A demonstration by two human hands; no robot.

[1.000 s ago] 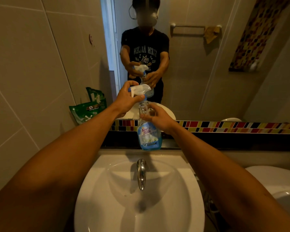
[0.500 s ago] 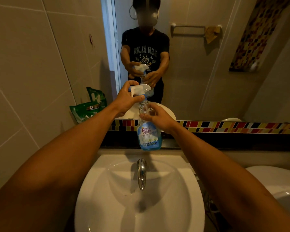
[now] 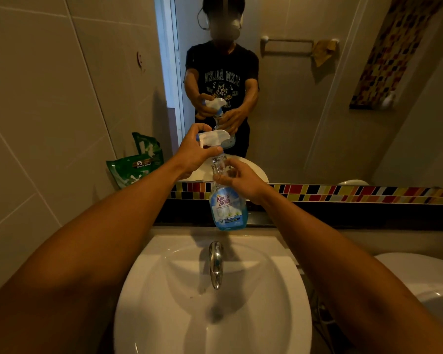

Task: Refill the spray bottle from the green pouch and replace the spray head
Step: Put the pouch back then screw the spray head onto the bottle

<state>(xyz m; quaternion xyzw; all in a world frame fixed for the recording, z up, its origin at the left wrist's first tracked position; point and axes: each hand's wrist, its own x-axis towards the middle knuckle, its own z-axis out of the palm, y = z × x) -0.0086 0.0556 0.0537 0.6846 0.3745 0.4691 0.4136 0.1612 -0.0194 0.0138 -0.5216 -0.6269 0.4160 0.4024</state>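
A clear spray bottle with blue liquid and a blue label stands on the dark ledge behind the basin. My right hand grips its neck. My left hand holds the white and blue spray head, which sits on top of the bottle's neck. The green pouch leans against the tiled wall at the left end of the ledge, apart from both hands.
A white basin with a chrome tap lies directly below the bottle. A mirror behind the ledge reflects me and the bottle. A coloured tile strip runs along the mirror's foot. A white toilet is at the right.
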